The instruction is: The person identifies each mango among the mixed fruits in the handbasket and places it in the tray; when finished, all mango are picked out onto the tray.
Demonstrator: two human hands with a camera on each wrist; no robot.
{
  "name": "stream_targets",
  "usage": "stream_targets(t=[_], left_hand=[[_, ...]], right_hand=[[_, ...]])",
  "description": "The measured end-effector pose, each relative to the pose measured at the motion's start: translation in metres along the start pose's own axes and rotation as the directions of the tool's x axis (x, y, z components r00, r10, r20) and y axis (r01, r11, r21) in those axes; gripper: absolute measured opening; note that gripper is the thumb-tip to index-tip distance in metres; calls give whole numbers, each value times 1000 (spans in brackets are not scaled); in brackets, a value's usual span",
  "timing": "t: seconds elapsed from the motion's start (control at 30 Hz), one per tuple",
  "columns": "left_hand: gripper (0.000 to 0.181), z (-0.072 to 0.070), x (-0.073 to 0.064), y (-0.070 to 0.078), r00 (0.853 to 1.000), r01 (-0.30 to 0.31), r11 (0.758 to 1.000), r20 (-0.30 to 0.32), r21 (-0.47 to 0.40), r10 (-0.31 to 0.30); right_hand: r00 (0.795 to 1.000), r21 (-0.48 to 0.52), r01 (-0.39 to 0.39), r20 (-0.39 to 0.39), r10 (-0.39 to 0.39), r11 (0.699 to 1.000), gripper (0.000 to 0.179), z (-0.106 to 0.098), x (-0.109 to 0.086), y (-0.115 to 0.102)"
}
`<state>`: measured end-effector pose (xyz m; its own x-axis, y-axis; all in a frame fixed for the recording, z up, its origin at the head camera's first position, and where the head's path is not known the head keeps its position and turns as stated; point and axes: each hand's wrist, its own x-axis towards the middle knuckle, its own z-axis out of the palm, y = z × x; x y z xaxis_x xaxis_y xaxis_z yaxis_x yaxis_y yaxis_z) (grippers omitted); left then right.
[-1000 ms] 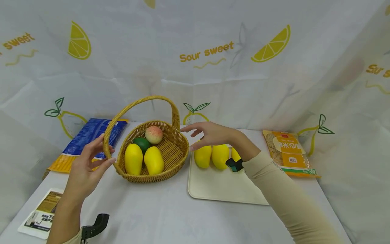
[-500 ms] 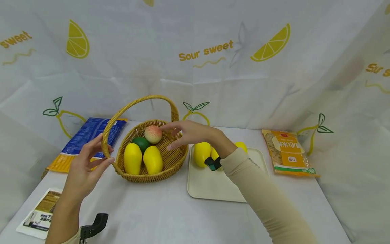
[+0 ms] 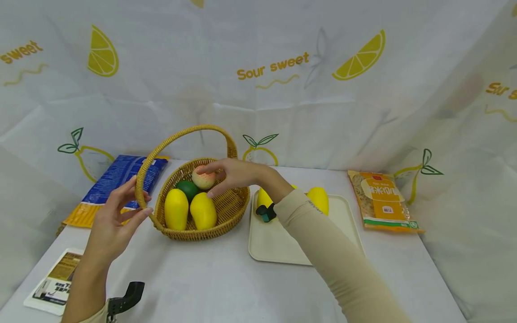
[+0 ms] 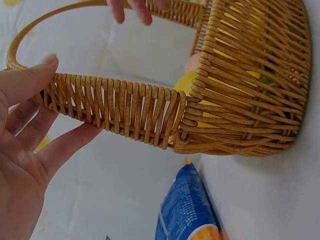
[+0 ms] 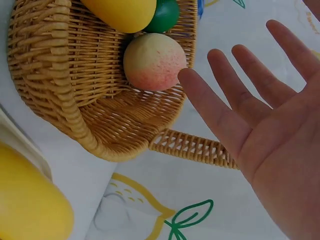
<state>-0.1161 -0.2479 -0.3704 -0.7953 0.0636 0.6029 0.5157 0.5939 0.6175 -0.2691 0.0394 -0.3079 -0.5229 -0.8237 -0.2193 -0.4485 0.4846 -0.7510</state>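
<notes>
My left hand (image 3: 117, 215) pinches the lower left side of the handle (image 4: 115, 107) of a wicker basket (image 3: 232, 220), thumb on one side and fingers on the other. Inside the basket sit a pinkish peach (image 5: 155, 62), a dark green round fruit (image 3: 187, 190) and two yellow mangoes (image 3: 176, 210). Over the basket's back right part reaches my right hand (image 3: 232, 174), holding nothing. Its fingers are spread and fairly straight in the right wrist view, with one fingertip right at the peach's edge.
Right of the basket lies a beige tray (image 3: 282, 251) with yellow mangoes (image 3: 319, 199), partly hidden by my right arm. A blue and orange bag (image 3: 117, 179) is at the back left, a white packet (image 3: 52, 287) at front left, and an orange food bag (image 3: 381, 202) at right.
My right hand has moved left from beside the basket's right rim to over the peach. The left hand has stayed on the handle, and the fruit has not moved.
</notes>
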Motion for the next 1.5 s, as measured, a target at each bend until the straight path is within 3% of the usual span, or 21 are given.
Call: stream_targets(t=[0.33,0.6,0.9,1.5], left_hand=[[92,0,-1,2,999,33,999,-14,-6,-33],[91,2,0,2,1000,22,1000,-15,-20,-22],[93,1,-1,2,999,33,999,-14,-15,-33],[90,1,0,1,1000,-8,1000,-2,-2,8]], right_hand=[[997,72,-69,28,67,995,70,11,18,5],[993,21,-97,75,95,995,71,24,31,5],[974,-49,-209,77,213,977,72,33,43,0],[959,43,-269,103,263,962,58,46,59,7]])
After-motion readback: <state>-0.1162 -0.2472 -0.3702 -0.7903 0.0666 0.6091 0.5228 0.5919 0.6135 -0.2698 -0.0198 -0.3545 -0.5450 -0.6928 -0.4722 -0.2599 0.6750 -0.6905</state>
